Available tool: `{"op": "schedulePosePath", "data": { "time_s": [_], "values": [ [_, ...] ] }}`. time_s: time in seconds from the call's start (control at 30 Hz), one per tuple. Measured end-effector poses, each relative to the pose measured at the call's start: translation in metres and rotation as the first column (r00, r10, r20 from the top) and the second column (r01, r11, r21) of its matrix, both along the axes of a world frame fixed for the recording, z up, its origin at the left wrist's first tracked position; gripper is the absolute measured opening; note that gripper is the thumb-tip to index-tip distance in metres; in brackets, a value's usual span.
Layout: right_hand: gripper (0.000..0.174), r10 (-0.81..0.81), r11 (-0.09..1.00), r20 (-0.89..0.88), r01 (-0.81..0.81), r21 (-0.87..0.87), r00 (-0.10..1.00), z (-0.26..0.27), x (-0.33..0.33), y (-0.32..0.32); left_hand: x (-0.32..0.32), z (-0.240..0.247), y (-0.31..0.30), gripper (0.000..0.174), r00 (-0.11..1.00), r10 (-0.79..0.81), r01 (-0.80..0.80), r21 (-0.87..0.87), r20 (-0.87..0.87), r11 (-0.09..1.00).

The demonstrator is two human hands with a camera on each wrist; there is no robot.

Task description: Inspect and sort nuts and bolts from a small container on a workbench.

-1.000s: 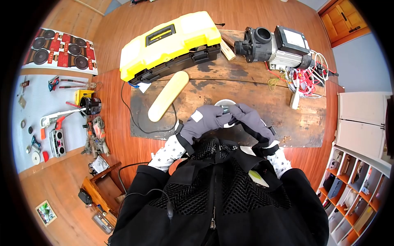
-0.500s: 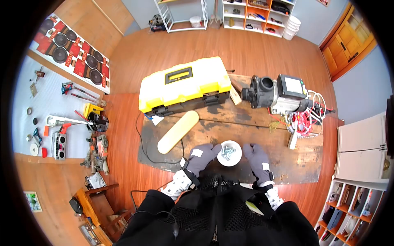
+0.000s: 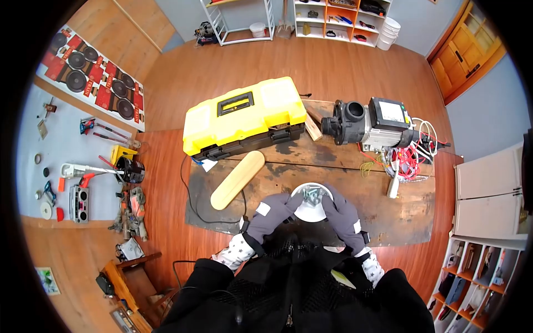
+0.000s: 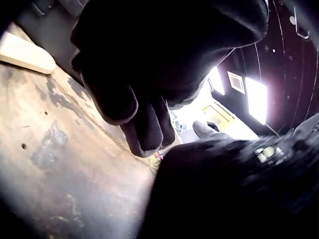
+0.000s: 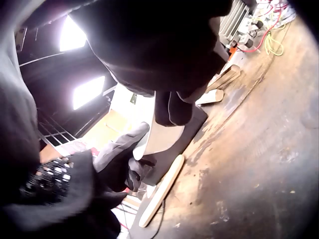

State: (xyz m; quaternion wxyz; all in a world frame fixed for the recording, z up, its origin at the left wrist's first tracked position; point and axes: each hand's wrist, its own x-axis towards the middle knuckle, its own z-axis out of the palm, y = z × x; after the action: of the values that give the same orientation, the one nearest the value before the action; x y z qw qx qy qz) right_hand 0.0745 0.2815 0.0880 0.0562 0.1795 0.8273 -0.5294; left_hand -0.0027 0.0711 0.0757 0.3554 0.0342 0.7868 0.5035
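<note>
Both gloved hands hold a white bowl [image 3: 308, 213] from opposite sides near the front of the table. Loose metal bolts [image 3: 314, 194] lie bunched at the bowl's far side, and its bare inside shows nearer the body. My left hand [image 3: 273, 213] grips the left rim; my right hand [image 3: 343, 219] grips the right rim. The right wrist view has the bowl [image 5: 162, 138] tilted and raised over the tabletop, fingers at its edge. In the left wrist view the dark left glove [image 4: 149, 69] hides most of the bowl.
A wooden board [image 3: 237, 181] lies left on the worn table [image 3: 383, 222], beside a black cable. Behind it stands a yellow toolbox [image 3: 277, 105]. A pump [image 3: 383, 125] with tangled red and white wires [image 3: 408, 164] sits back right, near wood pieces [image 3: 313, 127].
One second ago the hands met over the bowl; then they parted to either side of it. Now both grip its rim, and the bolts have shifted to the far side.
</note>
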Motion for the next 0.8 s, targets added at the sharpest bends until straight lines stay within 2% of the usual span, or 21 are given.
{"op": "schedulePosePath", "data": {
  "time_s": [0.03,0.07,0.1,0.17,0.23,0.27,0.3,0.33,0.4,0.43,0.47,0.53,0.57,0.6,0.67,0.7,0.77,0.8],
  "values": [
    [0.043,0.004,1.000,-0.055,-0.005,-0.009,0.998,0.005,0.002,0.001,-0.003,0.004,0.001,0.059,1.000,-0.029,0.028,-0.041,-0.007,0.999],
    [0.043,-0.004,1.000,-0.037,0.003,-0.010,0.999,-0.006,0.003,0.002,-0.003,0.005,0.002,0.060,0.998,-0.059,0.059,-0.080,-0.007,0.995],
    [0.043,-0.010,0.999,0.015,0.010,-0.044,1.000,-0.023,0.003,0.003,-0.004,-0.007,0.005,0.057,0.999,-0.046,0.045,-0.118,-0.007,0.992],
    [0.042,-0.006,0.999,0.164,0.014,-0.047,0.986,-0.042,-0.002,0.008,-0.007,-0.015,0.010,0.053,0.992,0.013,-0.003,-0.080,0.123,0.997],
    [0.042,-0.002,0.998,0.166,0.013,-0.061,0.986,-0.042,-0.002,0.010,0.001,-0.010,0.008,0.053,0.985,0.034,-0.018,-0.094,0.170,0.995],
    [0.041,0.000,0.997,0.148,0.011,-0.074,0.989,-0.041,-0.003,0.010,0.002,-0.002,0.005,0.051,0.998,0.022,-0.019,-0.045,0.065,0.999],
    [0.040,-0.068,0.992,-0.002,0.068,-0.103,0.998,-0.021,-0.001,0.002,0.002,0.006,0.003,0.050,0.999,0.015,-0.015,0.006,-0.041,1.000],
    [0.040,-0.069,0.992,0.007,0.069,-0.105,0.998,-0.013,0.002,0.002,0.005,0.014,0.002,0.050,0.999,0.015,-0.015,0.002,-0.032,1.000],
    [0.038,0.031,0.994,-0.186,-0.011,0.106,0.982,-0.003,0.008,0.002,0.011,0.025,-0.003,0.055,0.966,-0.013,0.019,0.022,-0.257,1.000],
    [0.038,0.037,0.995,-0.113,-0.026,0.095,0.993,-0.001,0.007,0.001,0.009,0.019,-0.004,0.053,0.996,-0.001,0.004,0.037,-0.092,0.999],
    [0.038,0.040,0.995,-0.109,-0.030,0.093,0.993,-0.009,0.007,0.000,0.008,0.011,-0.005,0.053,0.996,0.002,0.001,0.035,-0.087,0.999],
    [0.039,-0.055,0.986,-0.015,0.052,-0.157,0.998,-0.035,0.004,-0.001,0.002,0.001,0.000,0.051,0.967,0.074,-0.078,0.006,0.243,0.997],
    [0.040,-0.044,0.981,0.089,0.060,-0.184,0.995,-0.044,0.002,0.003,-0.001,0.001,-0.001,0.050,0.952,0.067,-0.073,0.008,0.299,0.997],
    [0.040,-0.038,0.981,0.092,0.055,-0.186,0.995,-0.049,0.002,0.003,0.000,0.002,-0.001,0.050,0.951,0.073,-0.078,0.006,0.302,0.997],
    [0.040,-0.053,0.989,0.079,0.063,-0.136,0.995,-0.059,0.002,0.004,0.001,0.002,0.001,0.048,0.964,0.111,-0.128,0.056,0.240,0.990],
    [0.040,-0.052,0.989,0.084,0.063,-0.136,0.995,-0.045,0.002,0.003,0.002,0.007,0.000,0.048,0.963,0.113,-0.130,0.055,0.245,0.990],
    [0.040,0.025,0.979,-0.201,0.017,0.204,0.979,-0.001,0.002,-0.003,0.005,0.019,-0.004,0.047,0.993,0.044,-0.037,0.063,-0.110,0.997],
    [0.040,0.028,0.979,-0.196,0.012,0.202,0.980,-0.003,0.002,-0.003,0.005,0.019,-0.005,0.047,0.993,0.048,-0.042,0.061,-0.105,0.997]
  ]
}}
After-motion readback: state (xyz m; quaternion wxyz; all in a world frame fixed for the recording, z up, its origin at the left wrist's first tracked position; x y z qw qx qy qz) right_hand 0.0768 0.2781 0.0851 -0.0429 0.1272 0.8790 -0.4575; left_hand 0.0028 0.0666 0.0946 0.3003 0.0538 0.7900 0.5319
